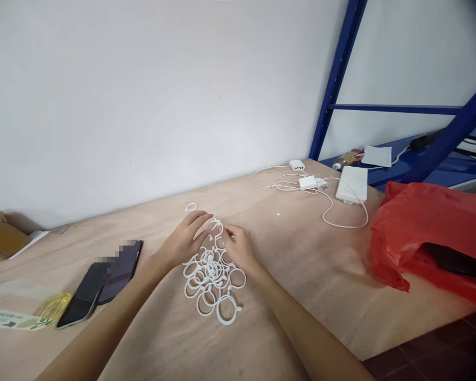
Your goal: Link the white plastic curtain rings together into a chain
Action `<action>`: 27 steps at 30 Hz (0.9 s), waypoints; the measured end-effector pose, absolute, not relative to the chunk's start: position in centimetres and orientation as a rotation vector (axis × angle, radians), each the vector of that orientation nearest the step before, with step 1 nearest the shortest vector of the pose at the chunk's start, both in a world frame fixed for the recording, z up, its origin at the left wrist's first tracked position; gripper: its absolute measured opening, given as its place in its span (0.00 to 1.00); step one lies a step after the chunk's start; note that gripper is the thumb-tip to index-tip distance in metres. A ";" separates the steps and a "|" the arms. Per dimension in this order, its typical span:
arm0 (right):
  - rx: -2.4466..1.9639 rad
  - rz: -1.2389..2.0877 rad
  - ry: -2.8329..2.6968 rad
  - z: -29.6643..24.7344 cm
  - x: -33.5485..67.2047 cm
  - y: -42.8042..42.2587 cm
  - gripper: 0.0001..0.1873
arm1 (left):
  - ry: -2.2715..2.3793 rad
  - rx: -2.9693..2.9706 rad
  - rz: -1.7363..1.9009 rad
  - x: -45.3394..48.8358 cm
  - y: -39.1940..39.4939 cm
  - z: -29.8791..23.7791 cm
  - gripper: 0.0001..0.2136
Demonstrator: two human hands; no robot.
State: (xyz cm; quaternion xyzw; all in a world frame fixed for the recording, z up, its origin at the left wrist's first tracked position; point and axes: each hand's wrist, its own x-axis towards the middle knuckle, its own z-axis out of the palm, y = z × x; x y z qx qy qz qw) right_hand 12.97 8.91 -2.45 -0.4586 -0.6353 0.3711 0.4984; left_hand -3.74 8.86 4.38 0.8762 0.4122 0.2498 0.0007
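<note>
A pile of several white plastic rings (212,283) lies on the plywood table (301,275) in front of me. My left hand (184,241) rests at the pile's far left, its fingers pinched on a ring at the top of the pile. My right hand (240,248) sits at the pile's far right, fingers curled onto the same cluster of rings. One loose white ring (190,207) lies apart, just beyond my left fingertips.
Two dark phones (99,288) lie left of my left arm, beside plastic packets (27,312). White chargers and cables (313,185) and a white power bank (353,185) lie far right. A red plastic bag (428,233) sits at the right edge. A blue metal rack (337,79) stands behind.
</note>
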 end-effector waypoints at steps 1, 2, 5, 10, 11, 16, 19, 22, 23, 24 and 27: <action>-1.097 0.920 -1.484 -2.3 13.0 9.0 0.11 | 1.303 2.745 0.793 -3.8 8.9 4.3 0.16; -1.095 0.944 -1.436 -2.2 12.9 9.0 0.11 | 1.313 2.733 0.804 -3.9 8.9 4.1 0.16; -1.077 1.073 -1.352 -2.2 12.7 9.1 0.16 | 1.345 2.680 0.847 -4.1 8.8 3.8 0.15; -1.044 1.092 -1.387 -2.2 12.3 8.7 0.10 | 1.383 2.592 0.924 -3.9 8.4 3.6 0.14; -1.024 1.089 -1.409 -2.2 12.3 8.6 0.09 | 1.392 2.572 0.942 -3.8 8.4 3.6 0.14; -0.936 1.111 -1.485 -1.7 12.1 8.2 0.06 | 1.411 2.532 1.003 -3.4 8.6 3.2 0.13; -0.969 1.039 -1.454 -1.7 12.3 8.4 0.12 | 1.394 2.547 0.999 -3.6 8.7 3.1 0.13; -0.996 1.024 -1.361 -1.8 12.7 8.9 0.15 | 1.390 2.565 0.911 -4.3 8.6 3.3 0.12; -1.005 1.034 -1.323 -1.9 12.9 9.1 0.16 | 1.392 2.560 0.864 -4.6 8.5 3.4 0.12; -1.020 1.050 -1.281 -1.9 13.1 9.4 0.16 | 1.398 2.542 0.827 -4.9 8.3 3.5 0.13; -1.103 1.081 -1.198 -2.2 14.0 10.2 0.16 | 1.461 2.408 0.848 -5.7 7.5 3.6 0.14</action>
